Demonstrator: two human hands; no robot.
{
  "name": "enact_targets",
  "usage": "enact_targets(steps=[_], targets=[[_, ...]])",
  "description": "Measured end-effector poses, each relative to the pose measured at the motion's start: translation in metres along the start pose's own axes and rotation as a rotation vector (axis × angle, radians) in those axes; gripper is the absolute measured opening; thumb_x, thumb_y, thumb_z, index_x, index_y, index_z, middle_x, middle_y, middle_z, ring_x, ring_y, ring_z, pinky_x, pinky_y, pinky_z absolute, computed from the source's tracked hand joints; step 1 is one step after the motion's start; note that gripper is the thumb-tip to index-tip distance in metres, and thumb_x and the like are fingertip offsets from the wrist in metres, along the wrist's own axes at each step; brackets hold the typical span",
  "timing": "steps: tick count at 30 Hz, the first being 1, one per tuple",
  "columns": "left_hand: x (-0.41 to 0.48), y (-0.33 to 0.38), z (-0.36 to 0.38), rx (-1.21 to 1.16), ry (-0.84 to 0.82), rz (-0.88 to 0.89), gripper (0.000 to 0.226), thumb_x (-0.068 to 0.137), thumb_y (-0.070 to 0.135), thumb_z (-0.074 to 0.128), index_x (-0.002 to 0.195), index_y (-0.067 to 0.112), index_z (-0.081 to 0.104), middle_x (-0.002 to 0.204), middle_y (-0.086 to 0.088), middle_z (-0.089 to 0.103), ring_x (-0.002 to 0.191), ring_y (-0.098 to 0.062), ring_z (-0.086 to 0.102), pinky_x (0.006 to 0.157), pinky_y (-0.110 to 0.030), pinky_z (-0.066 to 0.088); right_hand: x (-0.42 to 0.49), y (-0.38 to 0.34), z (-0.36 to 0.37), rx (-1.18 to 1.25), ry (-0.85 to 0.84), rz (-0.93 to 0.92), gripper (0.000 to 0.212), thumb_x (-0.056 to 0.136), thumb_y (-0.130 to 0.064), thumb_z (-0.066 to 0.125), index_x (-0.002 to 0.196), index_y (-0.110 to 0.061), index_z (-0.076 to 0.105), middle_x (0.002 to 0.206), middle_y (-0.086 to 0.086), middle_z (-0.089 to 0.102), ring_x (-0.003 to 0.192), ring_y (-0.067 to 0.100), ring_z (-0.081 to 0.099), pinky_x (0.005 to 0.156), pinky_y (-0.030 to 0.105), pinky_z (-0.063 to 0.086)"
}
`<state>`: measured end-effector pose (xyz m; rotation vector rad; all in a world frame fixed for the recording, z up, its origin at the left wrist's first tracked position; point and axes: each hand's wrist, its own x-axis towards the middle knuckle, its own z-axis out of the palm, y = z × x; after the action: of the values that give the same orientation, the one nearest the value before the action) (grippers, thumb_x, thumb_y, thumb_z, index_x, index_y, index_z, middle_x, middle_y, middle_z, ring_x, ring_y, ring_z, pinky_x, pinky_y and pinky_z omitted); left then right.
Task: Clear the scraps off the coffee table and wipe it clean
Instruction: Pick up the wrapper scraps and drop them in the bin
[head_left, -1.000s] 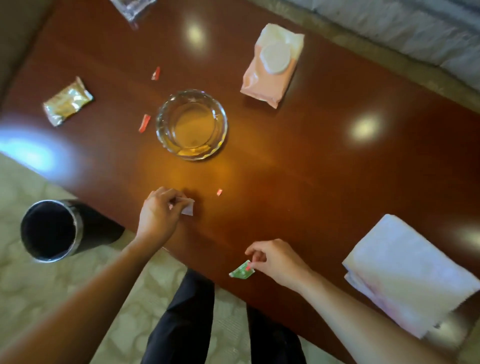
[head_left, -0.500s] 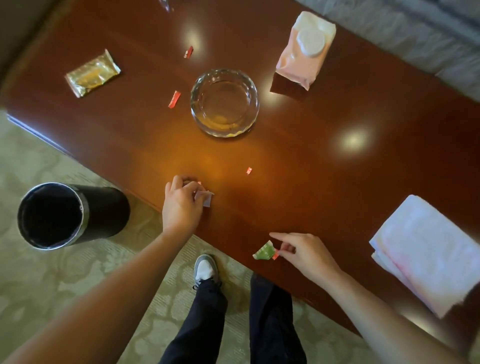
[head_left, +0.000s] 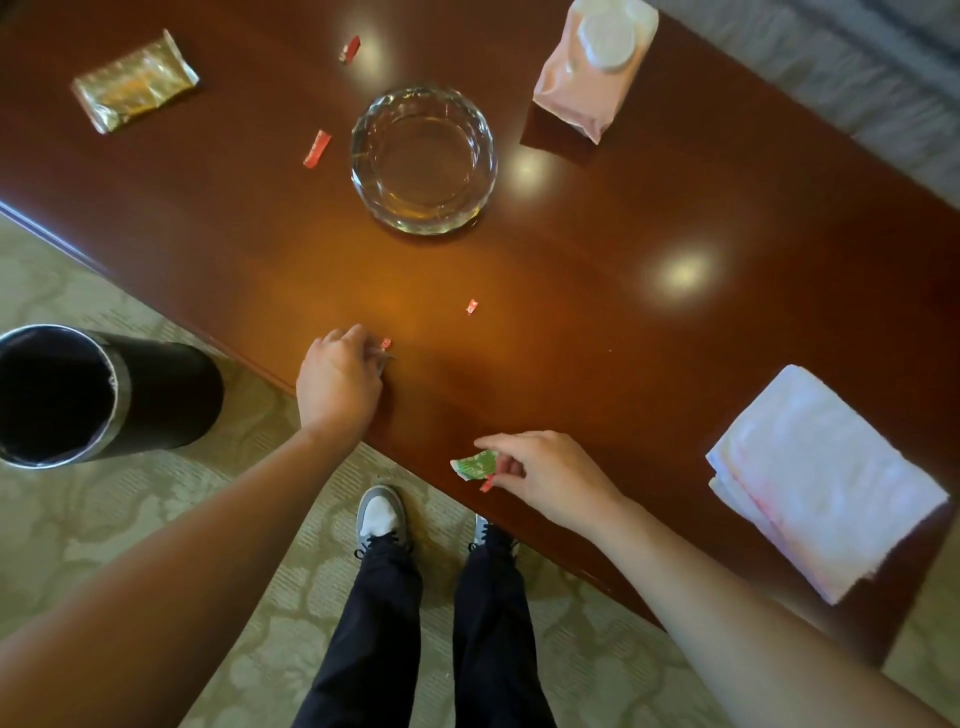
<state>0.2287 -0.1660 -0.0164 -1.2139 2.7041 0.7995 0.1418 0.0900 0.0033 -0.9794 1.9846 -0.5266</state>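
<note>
On the dark red coffee table (head_left: 623, 364), my left hand (head_left: 337, 382) rests near the front edge. Its fingers are curled on a pale scrap that is almost wholly hidden, and a tiny red scrap (head_left: 386, 343) lies at its fingertips. My right hand (head_left: 545, 478) pinches a green scrap (head_left: 475, 464) at the table's front edge, with a red bit (head_left: 487, 486) showing below it. Loose on the table lie a small red scrap (head_left: 471, 306), a red strip (head_left: 317, 149), another red piece (head_left: 349, 49) and a gold wrapper (head_left: 135, 80).
A glass ashtray (head_left: 363, 171) stands mid-table. A pink wet-wipes pack (head_left: 576, 104) lies at the back and a folded white cloth (head_left: 821, 483) at the right. On the carpet to the left stands a black bin (head_left: 171, 395), open at the top. My feet stand against the table's front edge.
My left hand has closed over the pale scrap, which now hardly shows. My right hand has gone from touching the green scrap to pinching it. The view has shifted left and back.
</note>
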Motion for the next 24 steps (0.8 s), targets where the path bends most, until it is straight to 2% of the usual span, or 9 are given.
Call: enact_targets(steps=[4, 7, 9, 11, 13, 15, 16, 20, 24], targets=[[0.0, 0.0, 0.001, -0.053, -0.006, -0.001, 0.008, 0.094, 0.009, 0.059, 0.091, 0.014, 0.064, 0.088, 0.0, 0.071, 0.087, -0.027, 0.064, 0.073, -0.045, 0.055, 0.007, 0.002, 0.008, -0.113, 0.049, -0.025, 0.033, 0.099, -0.021, 0.07, 0.131, -0.021, 0.072, 0.114, -0.005, 0.074, 0.099, 0.012, 0.069, 0.085, 0.032, 0.059], [-0.002, 0.001, 0.001, -0.057, -0.027, -0.004, 0.012, 0.097, 0.017, 0.056, 0.093, 0.015, 0.068, 0.088, -0.003, 0.071, 0.09, -0.03, 0.062, 0.079, -0.048, 0.053, 0.006, 0.006, 0.014, -0.15, 0.103, -0.016, 0.024, 0.098, -0.022, 0.071, 0.12, -0.018, 0.078, 0.11, -0.003, 0.075, 0.096, 0.014, 0.07, 0.081, 0.031, 0.06], [-0.002, 0.002, 0.002, -0.061, -0.026, -0.004, 0.018, 0.097, 0.02, 0.056, 0.093, 0.011, 0.071, 0.09, -0.007, 0.071, 0.092, -0.032, 0.06, 0.081, -0.049, 0.051, 0.004, 0.005, 0.019, -0.164, 0.143, -0.019, 0.026, 0.098, -0.02, 0.071, 0.123, -0.017, 0.077, 0.109, -0.002, 0.075, 0.099, 0.016, 0.07, 0.082, 0.032, 0.06], [-0.002, 0.003, 0.003, -0.059, -0.021, 0.002, 0.018, 0.097, 0.017, 0.058, 0.094, 0.009, 0.073, 0.093, -0.009, 0.071, 0.093, -0.032, 0.06, 0.082, -0.047, 0.05, 0.001, 0.003, 0.021, -0.098, 0.18, -0.01, 0.042, 0.098, -0.015, 0.071, 0.139, -0.02, 0.066, 0.111, -0.003, 0.074, 0.103, 0.013, 0.068, 0.087, 0.03, 0.06], [-0.003, 0.006, 0.004, -0.081, -0.034, 0.017, 0.017, 0.097, 0.01, 0.058, 0.092, 0.008, 0.075, 0.094, -0.005, 0.072, 0.089, -0.021, 0.057, 0.081, -0.038, 0.044, 0.002, 0.004, 0.021, -0.083, 0.178, -0.008, 0.055, 0.098, -0.013, 0.07, 0.15, -0.022, 0.055, 0.116, -0.003, 0.073, 0.107, 0.012, 0.066, 0.091, 0.029, 0.059], [-0.004, 0.014, 0.005, -0.103, -0.06, 0.05, 0.019, 0.097, 0.005, 0.06, 0.086, 0.009, 0.075, 0.087, 0.005, 0.069, 0.079, -0.004, 0.048, 0.077, -0.027, 0.032, 0.005, 0.004, 0.02, -0.143, 0.148, -0.025, 0.048, 0.099, -0.014, 0.069, 0.145, -0.02, 0.061, 0.122, -0.002, 0.072, 0.11, 0.015, 0.068, 0.093, 0.033, 0.06], [-0.005, 0.018, 0.007, -0.108, -0.075, 0.073, 0.02, 0.098, 0.006, 0.062, 0.084, 0.011, 0.075, 0.085, 0.009, 0.066, 0.079, -0.002, 0.045, 0.076, -0.026, 0.029, 0.005, 0.005, 0.02, -0.158, 0.143, -0.027, 0.041, 0.099, -0.015, 0.069, 0.139, -0.02, 0.066, 0.121, -0.002, 0.073, 0.108, 0.016, 0.069, 0.092, 0.034, 0.061], [0.004, 0.039, 0.02, -0.079, -0.142, 0.152, 0.017, 0.101, 0.016, 0.063, 0.09, 0.016, 0.076, 0.098, 0.002, 0.054, 0.096, -0.02, 0.043, 0.079, -0.031, 0.033, 0.005, 0.005, 0.018, -0.167, 0.14, 0.0, 0.019, 0.102, -0.021, 0.065, 0.119, -0.02, 0.074, 0.111, -0.005, 0.07, 0.097, 0.014, 0.068, 0.081, 0.03, 0.059], [0.021, 0.069, 0.03, -0.114, -0.124, 0.223, 0.022, 0.099, 0.01, 0.062, 0.086, 0.012, 0.079, 0.11, -0.003, 0.061, 0.103, -0.026, 0.048, 0.084, -0.039, 0.045, 0.006, 0.009, 0.023, -0.191, 0.144, -0.001, 0.015, 0.107, -0.02, 0.056, 0.114, -0.021, 0.07, 0.108, -0.005, 0.063, 0.096, 0.011, 0.061, 0.075, 0.022, 0.049]])
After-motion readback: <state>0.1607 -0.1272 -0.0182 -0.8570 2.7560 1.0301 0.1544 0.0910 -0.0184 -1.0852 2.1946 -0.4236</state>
